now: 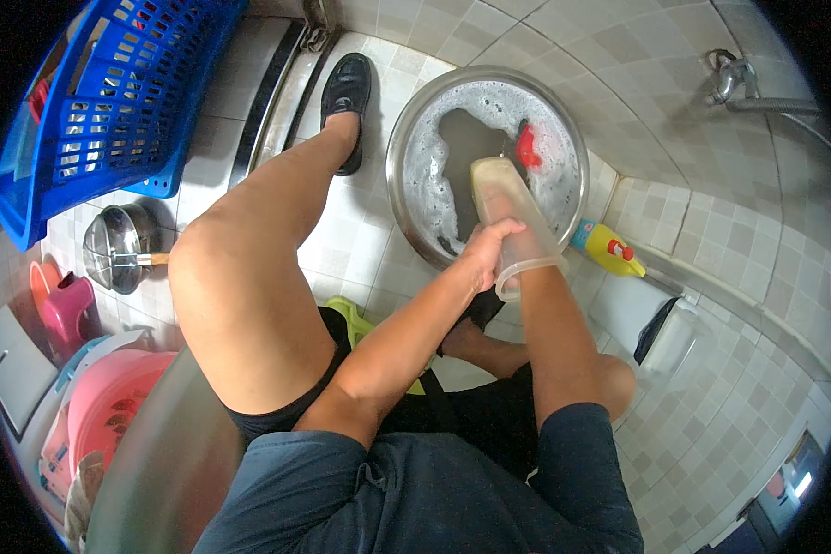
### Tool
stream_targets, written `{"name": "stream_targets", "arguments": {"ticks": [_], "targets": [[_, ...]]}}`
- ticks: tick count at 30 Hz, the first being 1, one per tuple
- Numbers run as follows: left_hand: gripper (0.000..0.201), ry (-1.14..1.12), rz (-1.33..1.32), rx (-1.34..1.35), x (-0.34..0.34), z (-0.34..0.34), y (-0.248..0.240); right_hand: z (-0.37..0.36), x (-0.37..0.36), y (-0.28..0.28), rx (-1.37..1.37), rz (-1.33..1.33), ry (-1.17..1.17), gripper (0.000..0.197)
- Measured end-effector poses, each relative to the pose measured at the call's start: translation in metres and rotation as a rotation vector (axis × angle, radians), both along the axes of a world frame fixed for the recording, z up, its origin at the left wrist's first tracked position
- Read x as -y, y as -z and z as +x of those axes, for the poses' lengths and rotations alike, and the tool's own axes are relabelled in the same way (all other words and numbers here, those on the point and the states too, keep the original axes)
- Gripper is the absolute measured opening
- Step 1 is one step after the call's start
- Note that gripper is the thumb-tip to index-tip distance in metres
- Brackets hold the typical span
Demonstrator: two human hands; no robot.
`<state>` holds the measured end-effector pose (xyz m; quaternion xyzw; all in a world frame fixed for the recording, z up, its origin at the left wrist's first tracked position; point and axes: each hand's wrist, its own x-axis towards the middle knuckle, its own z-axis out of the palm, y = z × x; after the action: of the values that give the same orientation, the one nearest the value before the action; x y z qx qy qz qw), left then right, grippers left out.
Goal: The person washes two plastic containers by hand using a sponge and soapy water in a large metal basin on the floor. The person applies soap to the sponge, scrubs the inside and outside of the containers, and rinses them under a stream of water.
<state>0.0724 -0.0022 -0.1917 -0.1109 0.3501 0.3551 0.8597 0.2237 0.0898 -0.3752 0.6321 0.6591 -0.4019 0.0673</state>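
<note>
A long translucent plastic container is tilted over the near part of a round metal basin. My left hand wraps round it near its open rim, thumb across the wall. The right forearm enters the opening, and my right hand shows blurred through the plastic; its fingers are not clear. A yellowish patch tints the container's far end. Grey water with white suds fills the basin. Something red with a dark part sits in the foam at the right.
A yellow bottle with a red cap lies right of the basin. Farther right are a clear container and a wall tap. At left stand a blue basket, a metal strainer and pink basins. My foot in a black shoe is left of the basin.
</note>
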Motion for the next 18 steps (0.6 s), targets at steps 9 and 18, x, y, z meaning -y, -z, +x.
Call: {"name": "stream_targets", "arguments": {"ticks": [9, 18], "targets": [[0.075, -0.049, -0.066, -0.393, -0.012, 0.024, -0.022, 0.003, 0.022, -0.085, -0.212, 0.015, 0.190, 0.053], [0.074, -0.123, -0.002, -0.305, -0.023, 0.020, 0.000, 0.012, 0.076, -0.135, -0.061, 0.496, -0.439, 0.045]]}}
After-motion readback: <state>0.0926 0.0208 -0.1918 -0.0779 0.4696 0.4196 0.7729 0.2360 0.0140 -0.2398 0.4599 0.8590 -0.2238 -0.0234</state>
